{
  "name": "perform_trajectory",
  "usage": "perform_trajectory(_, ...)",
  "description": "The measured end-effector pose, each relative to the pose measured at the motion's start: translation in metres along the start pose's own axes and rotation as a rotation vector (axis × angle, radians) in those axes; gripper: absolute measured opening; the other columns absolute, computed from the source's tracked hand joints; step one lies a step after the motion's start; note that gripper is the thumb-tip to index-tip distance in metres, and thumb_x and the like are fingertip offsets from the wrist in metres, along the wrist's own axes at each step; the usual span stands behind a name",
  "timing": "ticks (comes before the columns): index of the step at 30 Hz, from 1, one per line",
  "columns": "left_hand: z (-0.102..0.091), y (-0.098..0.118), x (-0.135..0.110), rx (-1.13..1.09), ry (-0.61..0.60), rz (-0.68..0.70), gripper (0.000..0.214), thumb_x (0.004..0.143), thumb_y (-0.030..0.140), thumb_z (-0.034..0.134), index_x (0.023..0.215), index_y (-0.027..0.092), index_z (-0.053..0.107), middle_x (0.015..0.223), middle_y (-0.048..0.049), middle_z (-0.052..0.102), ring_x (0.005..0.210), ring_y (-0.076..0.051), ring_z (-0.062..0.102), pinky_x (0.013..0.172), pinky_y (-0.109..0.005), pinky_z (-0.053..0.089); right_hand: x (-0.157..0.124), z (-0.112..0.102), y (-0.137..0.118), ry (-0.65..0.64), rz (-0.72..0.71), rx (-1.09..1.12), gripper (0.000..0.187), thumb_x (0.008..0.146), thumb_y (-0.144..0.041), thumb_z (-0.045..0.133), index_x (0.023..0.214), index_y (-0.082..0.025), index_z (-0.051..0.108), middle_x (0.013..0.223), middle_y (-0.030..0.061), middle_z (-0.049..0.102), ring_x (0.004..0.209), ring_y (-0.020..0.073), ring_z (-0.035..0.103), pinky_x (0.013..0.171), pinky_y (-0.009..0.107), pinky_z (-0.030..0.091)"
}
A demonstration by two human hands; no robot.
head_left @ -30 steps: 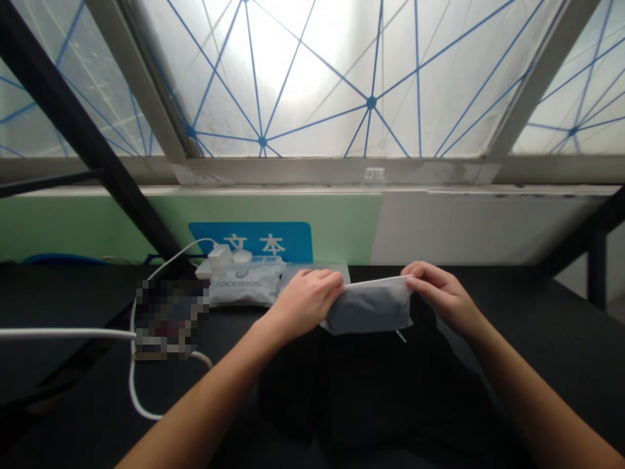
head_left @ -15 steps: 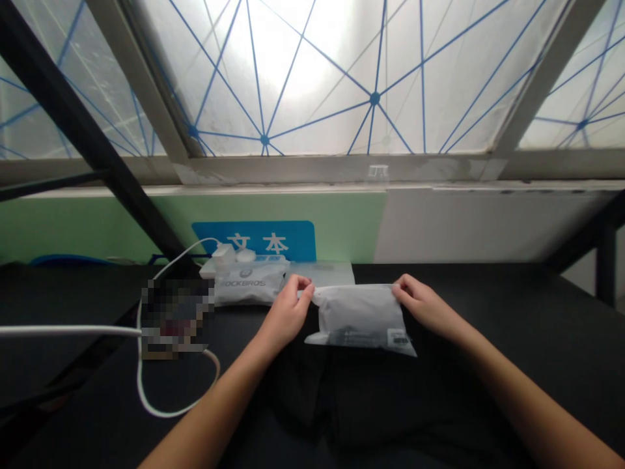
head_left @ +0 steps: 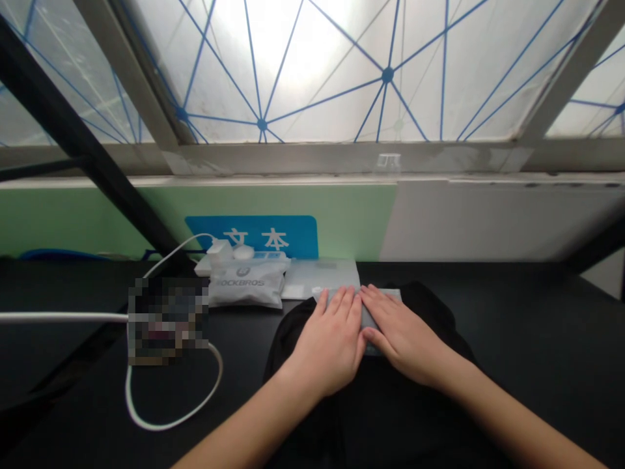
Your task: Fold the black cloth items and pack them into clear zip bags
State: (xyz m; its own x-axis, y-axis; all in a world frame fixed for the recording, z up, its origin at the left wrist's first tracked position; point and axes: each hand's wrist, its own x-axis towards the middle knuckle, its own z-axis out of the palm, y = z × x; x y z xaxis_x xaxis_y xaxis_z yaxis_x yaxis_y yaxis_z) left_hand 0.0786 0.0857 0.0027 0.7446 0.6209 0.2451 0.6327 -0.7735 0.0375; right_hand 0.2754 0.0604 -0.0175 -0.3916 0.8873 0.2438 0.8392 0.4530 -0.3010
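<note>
A frosted plastic zip bag (head_left: 370,320) lies on a black bag or piece of cloth (head_left: 432,306), mostly covered by my hands. My left hand (head_left: 332,339) rests flat on its left part, fingers stretched forward. From the right, my right hand (head_left: 403,332) lies flat on it too, its fingertips meeting those of the left near the bag's top edge. The bag's contents are hidden under my palms. Left of my hands, a grey pouch marked ROCKBROS (head_left: 247,283) lies apart from them.
Behind the pouch are a white power strip with a plug (head_left: 221,253) and a pale flat sheet or packet (head_left: 322,277). A white cable (head_left: 219,374) loops over the black table (head_left: 532,332) at left, near a blurred-out item (head_left: 168,319). A black metal post (head_left: 102,169) slants at left.
My hands have let go of the zip bag's upper corners and come together flat on top of it. The bag has gone from being held up to lying on the black cloth.
</note>
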Motion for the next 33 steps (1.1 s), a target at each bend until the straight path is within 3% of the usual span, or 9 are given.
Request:
perform_trajectory(6,0.004,-0.008,0.001,-0.038,-0.058,-0.013,0.058,0.103,0.039,0.036,0.15,0.005,0.042,0.157,-0.0225,0.043,0.147,-0.036,0.04,0.123,-0.056,0.025,0.001,0.008,0.007,-0.013,-0.008,-0.029,0.07,0.102,-0.058,0.042,0.156,-0.014,0.04,0.159,0.0182,0.041,0.146,0.0344,0.041,0.119,0.055,0.037)
perform_trajectory(14,0.003,-0.01,0.002,-0.106,-0.108,-0.054,0.059,0.102,0.04,0.042,0.149,0.005,0.044,0.153,-0.0238,0.047,0.142,-0.037,0.046,0.119,-0.052,0.035,0.003,0.004,0.002,-0.082,0.011,-0.012,0.076,0.1,-0.062,0.04,0.152,-0.006,0.044,0.154,0.0238,0.045,0.143,0.0372,0.045,0.118,0.057,0.038)
perform_trajectory(22,0.001,-0.008,-0.005,-0.057,-0.009,-0.006,0.057,0.106,0.043,0.033,0.15,0.007,0.042,0.157,-0.0208,0.044,0.147,-0.036,0.038,0.122,-0.062,0.022,-0.003,0.015,0.013,-0.037,-0.008,0.101,0.082,0.096,-0.066,0.047,0.156,-0.011,0.036,0.16,0.0218,0.038,0.148,0.0366,0.037,0.12,0.056,0.034)
perform_trajectory(25,-0.009,-0.014,-0.012,-0.023,0.06,-0.058,0.054,0.105,0.045,0.035,0.148,0.013,0.044,0.158,-0.0169,0.043,0.148,-0.037,0.035,0.118,-0.063,0.026,-0.007,0.015,0.017,0.007,-0.025,0.136,0.081,0.095,-0.065,0.051,0.158,-0.016,0.032,0.162,0.0196,0.036,0.15,0.0357,0.034,0.121,0.057,0.032)
perform_trajectory(27,-0.02,-0.022,-0.015,0.007,0.101,-0.17,0.051,0.104,0.046,0.04,0.142,0.014,0.05,0.151,-0.0174,0.052,0.14,-0.037,0.046,0.11,-0.058,0.038,-0.011,0.01,0.019,0.034,-0.012,0.124,0.074,0.096,-0.062,0.05,0.156,-0.02,0.036,0.161,0.0181,0.038,0.148,0.0353,0.036,0.119,0.058,0.033)
perform_trajectory(30,-0.037,-0.034,-0.018,0.021,0.076,-0.347,0.043,0.105,0.047,0.038,0.115,0.014,0.064,0.114,-0.015,0.07,0.107,-0.033,0.066,0.088,-0.046,0.051,-0.016,-0.006,0.025,0.075,0.068,0.016,0.079,0.088,-0.068,0.059,0.149,-0.018,0.046,0.154,0.0201,0.047,0.141,0.0393,0.043,0.114,0.058,0.038)
perform_trajectory(33,-0.045,-0.038,-0.02,-0.044,0.002,-0.413,0.048,0.106,0.05,0.031,0.092,0.018,0.064,0.089,-0.0098,0.071,0.087,-0.028,0.069,0.074,-0.037,0.052,-0.023,-0.026,0.031,0.055,0.291,-0.065,0.08,0.081,-0.075,0.061,0.132,-0.014,0.06,0.129,0.022,0.064,0.119,0.0414,0.059,0.101,0.056,0.047)
